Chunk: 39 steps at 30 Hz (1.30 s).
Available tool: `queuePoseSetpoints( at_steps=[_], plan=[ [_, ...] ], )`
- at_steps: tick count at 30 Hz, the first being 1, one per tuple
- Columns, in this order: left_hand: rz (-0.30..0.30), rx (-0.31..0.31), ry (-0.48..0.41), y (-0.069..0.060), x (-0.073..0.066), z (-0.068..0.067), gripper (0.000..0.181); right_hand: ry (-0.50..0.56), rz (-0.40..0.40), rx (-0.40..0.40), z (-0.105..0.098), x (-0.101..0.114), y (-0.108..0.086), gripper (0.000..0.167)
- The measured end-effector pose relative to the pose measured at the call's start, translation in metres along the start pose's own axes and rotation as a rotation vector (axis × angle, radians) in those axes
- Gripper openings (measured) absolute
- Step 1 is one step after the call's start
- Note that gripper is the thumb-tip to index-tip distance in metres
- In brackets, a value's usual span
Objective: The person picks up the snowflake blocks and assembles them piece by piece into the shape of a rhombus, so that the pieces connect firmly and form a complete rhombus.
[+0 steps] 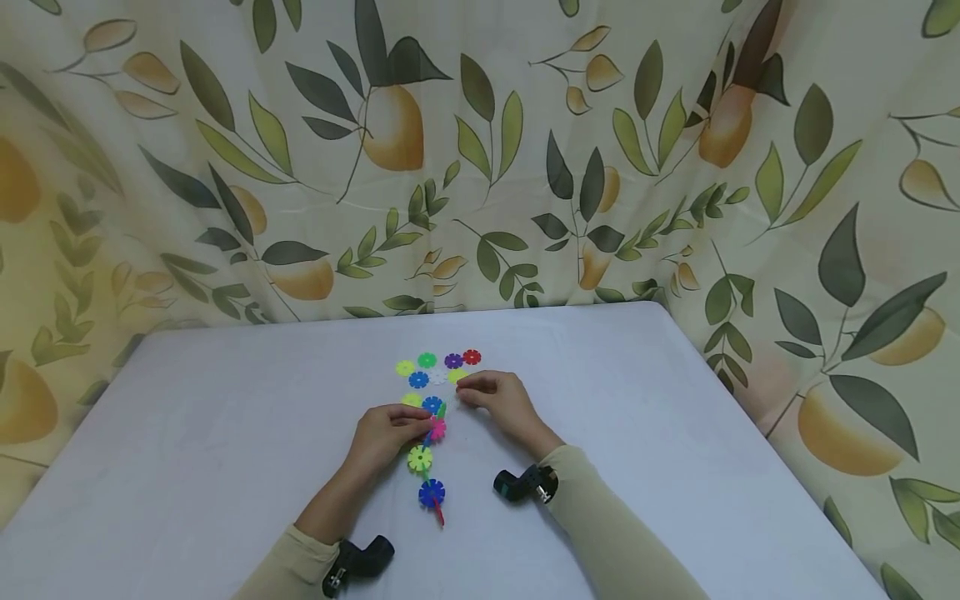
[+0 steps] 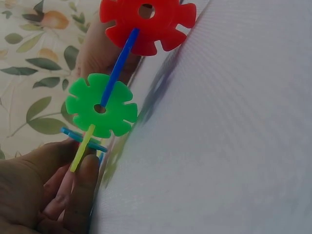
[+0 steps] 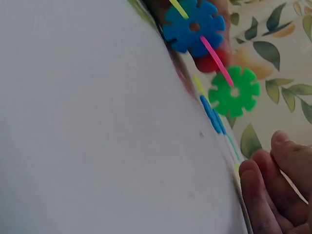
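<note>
In the head view, my left hand [image 1: 386,433] pinches a chain of joined notched discs beside its pink disc [image 1: 437,429]. The chain's blue disc [image 1: 431,493] lies nearer me. The left wrist view shows my left fingers [image 2: 85,183] on the chain by a yellow disc [image 2: 82,148], with a green disc [image 2: 117,105] and a red disc [image 2: 165,24] beyond. My right hand [image 1: 506,404] is beside a loose yellow disc [image 1: 457,376]; whether it touches it is unclear. Its fingers [image 3: 258,185] are loosely bent in the right wrist view, with no disc visible between them.
Loose discs lie beyond the hands: red [image 1: 472,357], purple [image 1: 453,361], green [image 1: 427,360], yellow [image 1: 405,367], blue [image 1: 418,380] and white [image 1: 437,377]. They rest on a white-covered table [image 1: 225,433], with a leaf-and-fruit patterned curtain [image 1: 480,208] behind.
</note>
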<state>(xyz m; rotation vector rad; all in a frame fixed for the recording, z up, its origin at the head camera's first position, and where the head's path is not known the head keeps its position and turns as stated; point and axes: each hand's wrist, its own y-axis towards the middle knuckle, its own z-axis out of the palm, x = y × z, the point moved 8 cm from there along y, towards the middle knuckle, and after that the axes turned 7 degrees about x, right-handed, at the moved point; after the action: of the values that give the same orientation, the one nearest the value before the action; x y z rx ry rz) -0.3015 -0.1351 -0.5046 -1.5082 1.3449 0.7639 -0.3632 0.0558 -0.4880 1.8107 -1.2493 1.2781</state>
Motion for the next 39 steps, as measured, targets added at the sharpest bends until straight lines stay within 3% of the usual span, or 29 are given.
queuePoseSetpoints(
  at_steps=[3,7,13,20,31,39],
  plan=[
    [0.006,0.001,0.025,0.000,-0.001,0.000,0.021,0.009,0.024,-0.066,-0.016,-0.002,0.006,0.020],
    [-0.002,0.007,-0.005,0.000,0.001,0.001,0.021,-0.014,0.059,-0.105,-0.033,-0.002,0.020,0.024],
    [-0.010,0.008,-0.035,0.001,0.005,0.001,0.020,-0.118,0.092,-0.097,-0.045,0.002,0.048,0.035],
    [-0.010,0.006,-0.024,0.002,0.005,0.002,0.019,-0.248,0.159,-0.070,-0.048,-0.005,0.069,0.035],
    [-0.001,0.006,-0.027,0.003,0.003,0.000,0.020,-0.369,0.130,-0.016,-0.038,0.002,0.076,0.033],
    [0.001,-0.001,-0.012,0.003,0.004,0.000,0.019,-0.375,0.119,-0.059,-0.038,0.000,0.072,0.031]
  ],
)
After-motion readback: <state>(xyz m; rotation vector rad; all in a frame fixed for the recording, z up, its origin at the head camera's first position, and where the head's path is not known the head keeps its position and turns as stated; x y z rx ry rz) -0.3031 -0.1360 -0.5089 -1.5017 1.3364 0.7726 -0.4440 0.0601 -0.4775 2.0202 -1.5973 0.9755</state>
